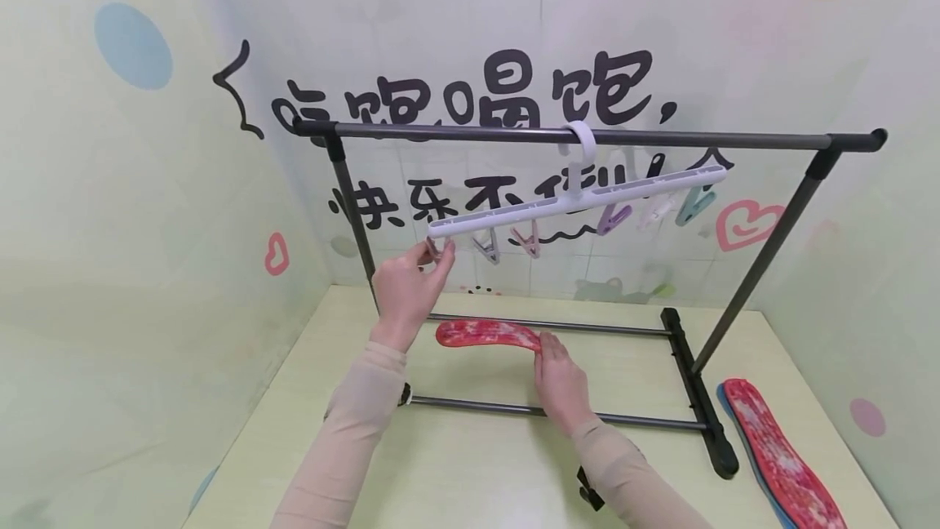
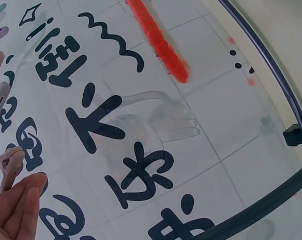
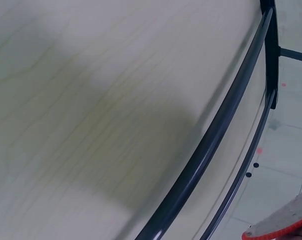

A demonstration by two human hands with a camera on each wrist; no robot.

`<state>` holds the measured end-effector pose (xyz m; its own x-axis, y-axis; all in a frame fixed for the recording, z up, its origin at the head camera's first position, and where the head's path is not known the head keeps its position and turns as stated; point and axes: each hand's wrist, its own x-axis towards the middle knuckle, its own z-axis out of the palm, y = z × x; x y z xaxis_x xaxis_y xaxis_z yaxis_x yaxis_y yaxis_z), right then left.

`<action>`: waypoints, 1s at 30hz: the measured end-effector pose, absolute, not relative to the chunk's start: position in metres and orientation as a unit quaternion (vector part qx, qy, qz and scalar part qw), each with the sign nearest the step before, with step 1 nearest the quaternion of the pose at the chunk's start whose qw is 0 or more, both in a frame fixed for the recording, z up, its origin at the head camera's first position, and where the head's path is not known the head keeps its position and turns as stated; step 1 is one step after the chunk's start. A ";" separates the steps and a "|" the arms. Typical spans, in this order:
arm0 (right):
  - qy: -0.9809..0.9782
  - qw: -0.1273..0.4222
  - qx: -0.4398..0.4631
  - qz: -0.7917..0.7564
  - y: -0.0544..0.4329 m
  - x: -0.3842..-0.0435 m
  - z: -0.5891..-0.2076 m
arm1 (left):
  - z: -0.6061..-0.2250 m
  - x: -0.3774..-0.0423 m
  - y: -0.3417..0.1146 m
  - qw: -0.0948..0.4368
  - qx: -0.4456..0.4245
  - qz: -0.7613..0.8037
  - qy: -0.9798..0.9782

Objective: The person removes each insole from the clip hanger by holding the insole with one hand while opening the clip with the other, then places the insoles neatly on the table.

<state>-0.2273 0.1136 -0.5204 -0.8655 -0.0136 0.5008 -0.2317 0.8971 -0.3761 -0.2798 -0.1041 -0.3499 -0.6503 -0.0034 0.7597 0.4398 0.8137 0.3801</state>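
A red mottled shoe insole (image 1: 485,332) is held by its near end in my right hand (image 1: 562,382), its other end pointing left above the table. In the right wrist view, the pale underside and red edge of the insole (image 3: 283,220) show at the lower right corner. My left hand (image 1: 410,291) pinches a pink clothes peg (image 2: 13,162) at the left end of a white clip hanger (image 1: 573,201). The hanger hooks over the rack's top bar and tilts, left end lower. Several more pegs (image 1: 530,239) hang along it.
The dark metal rack (image 1: 470,134) stands on the pale wooden table (image 1: 470,480), with two low crossbars and a black foot (image 1: 698,390). Another red insole (image 1: 782,451) lies at the right over a blue layer. A printed wall (image 1: 441,15) rises behind.
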 end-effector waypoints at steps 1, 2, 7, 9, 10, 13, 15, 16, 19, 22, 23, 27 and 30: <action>-0.941 0.252 0.065 0.216 0.116 -0.227 -0.520 | -0.350 -0.279 -0.105 0.400 -0.125 -0.281 -0.863; -0.941 0.253 0.066 0.215 0.118 -0.227 -0.520 | -0.351 -0.279 -0.105 0.402 -0.124 -0.281 -0.862; -0.941 0.258 0.063 0.208 0.128 -0.228 -0.518 | -0.356 -0.277 -0.107 0.398 -0.120 -0.285 -0.864; -0.942 0.258 0.058 0.207 0.131 -0.230 -0.517 | -0.359 -0.275 -0.108 0.393 -0.117 -0.289 -0.865; -0.942 0.258 0.055 0.207 0.133 -0.231 -0.516 | -0.360 -0.275 -0.108 0.392 -0.116 -0.290 -0.865; -0.943 0.251 0.046 0.211 0.138 -0.233 -0.513 | -0.363 -0.273 -0.108 0.389 -0.114 -0.297 -0.865; -0.944 0.247 0.044 0.213 0.141 -0.234 -0.511 | -0.366 -0.272 -0.108 0.389 -0.115 -0.302 -0.863; -0.945 0.245 0.043 0.214 0.142 -0.234 -0.511 | -0.367 -0.271 -0.109 0.389 -0.115 -0.302 -0.862; -0.944 0.245 0.041 0.216 0.145 -0.232 -0.510 | -0.370 -0.268 -0.109 0.386 -0.116 -0.304 -0.863; -0.942 0.251 0.042 0.220 0.149 -0.229 -0.510 | -0.375 -0.264 -0.107 0.378 -0.116 -0.301 -0.868; -0.941 0.253 0.043 0.220 0.151 -0.228 -0.511 | -0.377 -0.262 -0.107 0.375 -0.116 -0.301 -0.869; -0.939 0.263 0.052 0.216 0.157 -0.223 -0.512 | -0.385 -0.253 -0.105 0.374 -0.121 -0.294 -0.871; -0.937 0.275 0.057 0.210 0.162 -0.221 -0.512 | -0.391 -0.248 -0.105 0.379 -0.125 -0.284 -0.872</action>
<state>-0.2207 0.1624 -0.5121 -0.8428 0.0085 0.5382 -0.2217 0.9057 -0.3614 -0.2479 -0.1050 -0.3908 -0.6818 0.0033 0.7316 0.4342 0.8067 0.4009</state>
